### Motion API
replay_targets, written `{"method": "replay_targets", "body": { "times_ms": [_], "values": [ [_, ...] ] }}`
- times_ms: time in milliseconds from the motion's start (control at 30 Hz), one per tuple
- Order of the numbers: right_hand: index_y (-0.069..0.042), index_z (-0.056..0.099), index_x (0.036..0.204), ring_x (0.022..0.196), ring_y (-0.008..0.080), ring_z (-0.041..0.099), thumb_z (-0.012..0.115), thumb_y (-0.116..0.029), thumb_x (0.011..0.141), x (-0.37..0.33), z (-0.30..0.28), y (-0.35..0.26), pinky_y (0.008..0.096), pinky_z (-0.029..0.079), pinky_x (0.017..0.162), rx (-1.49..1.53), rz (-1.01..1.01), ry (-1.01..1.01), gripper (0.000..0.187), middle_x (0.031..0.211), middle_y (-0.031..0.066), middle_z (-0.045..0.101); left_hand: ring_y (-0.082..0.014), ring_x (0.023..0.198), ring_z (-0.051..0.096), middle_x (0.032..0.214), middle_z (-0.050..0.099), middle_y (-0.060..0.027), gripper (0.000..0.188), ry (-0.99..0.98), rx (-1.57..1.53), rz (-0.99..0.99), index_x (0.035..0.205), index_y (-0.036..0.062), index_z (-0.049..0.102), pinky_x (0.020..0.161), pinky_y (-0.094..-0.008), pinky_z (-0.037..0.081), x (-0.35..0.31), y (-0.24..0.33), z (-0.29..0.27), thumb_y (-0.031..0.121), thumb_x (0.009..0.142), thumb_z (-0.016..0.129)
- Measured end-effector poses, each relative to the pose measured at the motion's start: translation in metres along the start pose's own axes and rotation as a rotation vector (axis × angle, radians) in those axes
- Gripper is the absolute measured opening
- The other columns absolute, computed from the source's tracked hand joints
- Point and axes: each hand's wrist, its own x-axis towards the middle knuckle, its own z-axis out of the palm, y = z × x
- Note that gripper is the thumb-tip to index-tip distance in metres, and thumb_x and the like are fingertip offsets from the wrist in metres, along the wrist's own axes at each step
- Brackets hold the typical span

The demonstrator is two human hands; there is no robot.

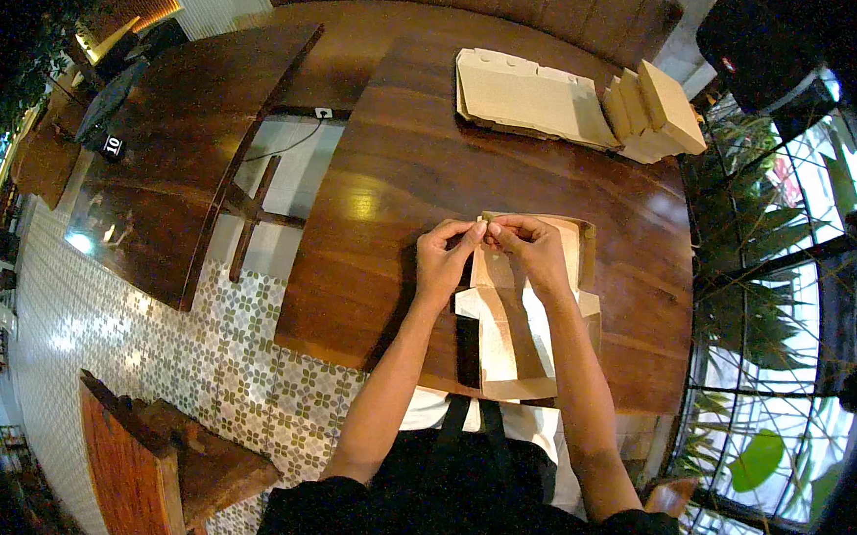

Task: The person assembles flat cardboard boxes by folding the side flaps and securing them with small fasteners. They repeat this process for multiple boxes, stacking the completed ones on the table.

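Observation:
A brown cardboard box point(514, 358), partly folded and spread open, lies near the front edge of the wooden table. Its far part has raised sides, and the near part lies toward my body. At the far left corner my left hand point(441, 258) pinches the cardboard between thumb and fingers. Close against it, my right hand point(539, 255) is also closed in a pinch at that corner. The fingertips meet there and hide most of the bit of cardboard between them. My right forearm covers part of the box's right side.
A stack of flat cardboard sheets point(527, 97) lies at the table's far side. Several folded cardboard boxes point(666, 110) stand beside it. A second wooden table point(180, 154) is to the left, with a wooden chair point(132, 455) at lower left. Plants and a gridded window are on the right.

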Motion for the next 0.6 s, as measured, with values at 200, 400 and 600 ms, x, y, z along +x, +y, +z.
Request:
{"method": "replay_targets", "body": {
  "times_ms": [200, 400, 600],
  "values": [
    [0.000, 0.077, 0.109, 0.087, 0.0132, 0.071, 0.079, -0.014, 0.093, 0.001, -0.003, -0.001, 0.0278, 0.059, 0.078, 0.032, 0.070, -0.012, 0.022, 0.100, 0.0080, 0.078, -0.0109, 0.086, 0.066, 0.095, 0.074, -0.0058, 0.017, 0.009, 0.003, 0.081, 0.098, -0.0043, 0.075, 0.079, -0.0266, 0.051, 0.000, 0.001, 0.002, 0.012, 0.094, 0.078],
    [0.001, 0.076, 0.111, 0.086, 0.0130, 0.071, 0.076, -0.012, 0.095, 0.000, -0.003, 0.005, 0.0281, 0.059, 0.081, 0.050, 0.080, -0.068, 0.021, 0.099, 0.0071, 0.077, -0.0070, 0.074, 0.067, 0.084, 0.075, -0.0057, 0.009, 0.018, -0.005, 0.074, 0.091, -0.0025, 0.070, 0.068, -0.0225, 0.053, -0.005, 0.001, 0.003, 0.003, 0.092, 0.077],
    [0.002, 0.076, 0.113, 0.084, 0.0118, 0.070, 0.074, -0.011, 0.097, 0.003, -0.002, 0.008, 0.0264, 0.058, 0.078, 0.104, 0.097, -0.092, 0.021, 0.099, 0.0066, 0.076, -0.0099, 0.076, 0.072, 0.084, 0.076, -0.0072, 0.010, 0.020, -0.156, 0.045, 0.090, -0.0025, 0.068, 0.068, -0.0228, 0.055, -0.004, -0.003, 0.006, 0.003, 0.093, 0.076]
  ]
}}
